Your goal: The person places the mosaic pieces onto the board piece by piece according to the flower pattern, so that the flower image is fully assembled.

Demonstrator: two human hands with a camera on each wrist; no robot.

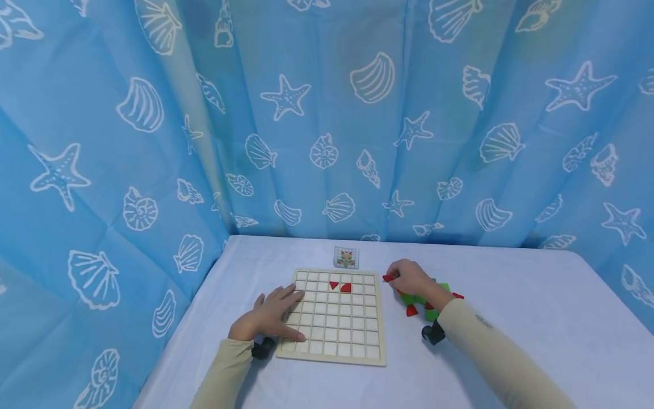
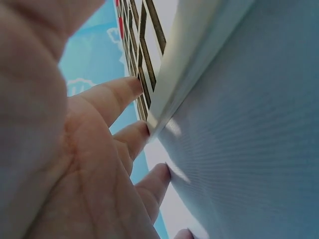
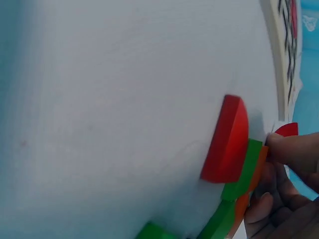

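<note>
Left hand (image 1: 273, 315) is resting on the left side of the board (image 1: 331, 310), fingers spread apart and holding nothing; its thumb is lying over the lower-left squares; left wrist view is showing one fingertip touching the grid, the next sitting at the rim, others reaching past it over the white worktop (image 1: 511, 295); right hand (image 1: 411, 279) is pinching a red piece (image 1: 388, 278), fingers clamped on it, just beside the board's upper right corner; a pile of loose pieces is lying under and around that hand, right of the board, partly hidden by hand and forearm; a green block (image 1: 431, 314) and a red wedge (image 1: 411, 311) are showing at its near side, orange is showing beside green in the right wrist view; board is lying flat, a red triangle (image 1: 334, 284) and a red rounded piece (image 1: 346, 288) are sitting side by side in adjoining squares near its top; a small picture card (image 1: 346, 258) is lying just beyond the far edge; blue shell-print curtain (image 1: 322, 113) is hanging behind the worktop.
</note>
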